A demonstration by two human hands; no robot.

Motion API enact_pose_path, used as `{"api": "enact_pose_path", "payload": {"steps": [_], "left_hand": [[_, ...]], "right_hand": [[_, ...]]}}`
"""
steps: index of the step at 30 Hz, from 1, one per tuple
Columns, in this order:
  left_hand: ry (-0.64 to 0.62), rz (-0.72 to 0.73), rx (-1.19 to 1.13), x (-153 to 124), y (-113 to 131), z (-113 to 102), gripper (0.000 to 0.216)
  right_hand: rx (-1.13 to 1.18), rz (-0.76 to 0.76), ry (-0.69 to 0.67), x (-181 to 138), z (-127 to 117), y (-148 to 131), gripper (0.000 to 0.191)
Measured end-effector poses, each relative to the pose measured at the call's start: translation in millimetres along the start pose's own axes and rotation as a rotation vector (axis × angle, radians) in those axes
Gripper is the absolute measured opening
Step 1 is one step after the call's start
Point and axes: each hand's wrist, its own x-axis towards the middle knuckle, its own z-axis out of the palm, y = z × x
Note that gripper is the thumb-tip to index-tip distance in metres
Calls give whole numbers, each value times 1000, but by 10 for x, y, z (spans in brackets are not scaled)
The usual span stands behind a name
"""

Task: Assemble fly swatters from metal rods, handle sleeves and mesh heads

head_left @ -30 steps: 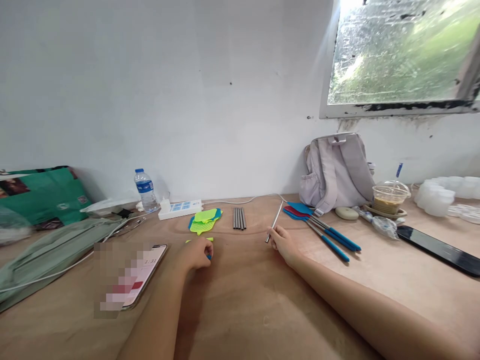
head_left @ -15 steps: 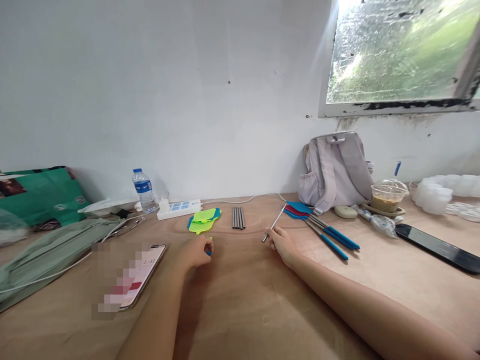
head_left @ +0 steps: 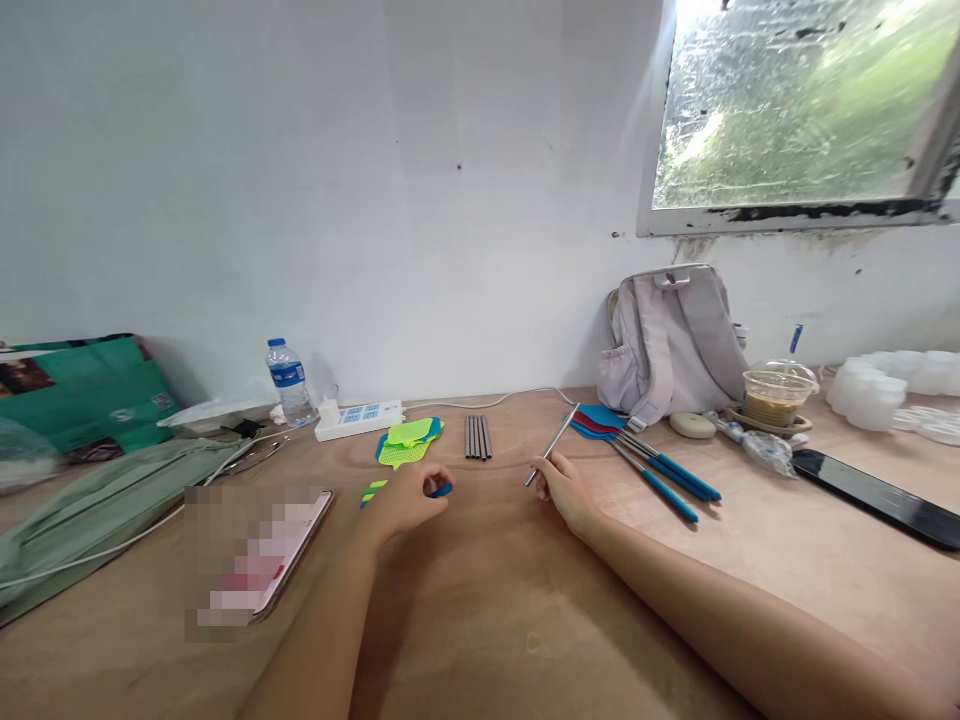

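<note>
Silver rod [head_left: 559, 434]: slim, straight, gripped in right hand [head_left: 564, 488], far end toward one o'clock. Blue piece [head_left: 440, 491]: held in left hand [head_left: 409, 498], partly hidden.

The right hand [head_left: 559, 485] holds a rod [head_left: 559, 433] near the swatters [head_left: 652, 472], the left hand [head_left: 411, 498] holds a blue piece [head_left: 441, 491] near the green meshes [head_left: 409, 440], and grey tubes [head_left: 478, 438] lie side by side on the table [head_left: 487, 620] between meshes and swatters
</note>
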Motion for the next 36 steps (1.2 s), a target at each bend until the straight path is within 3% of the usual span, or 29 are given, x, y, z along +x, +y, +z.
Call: {"api": "enact_pose_path", "payload": {"steps": [4, 8, 14, 24, 36], "left_hand": [[305, 157, -316, 39, 204, 283, 24], [373, 173, -704, 47, 416, 594, 27], [271, 150, -873, 38, 522, 781, 31], [174, 148, -777, 77, 444, 861, 38], [-21, 120, -538, 37, 437, 845, 20]], "right_hand": [[7, -219, -106, -101, 41, -157, 27], [38, -471, -174, -219, 50, -353, 24], [-137, -613, -181, -302, 21, -481, 21], [-408, -576, -182, -274, -3, -463, 26], [-681, -599, -190, -284, -14, -526, 24]]}}
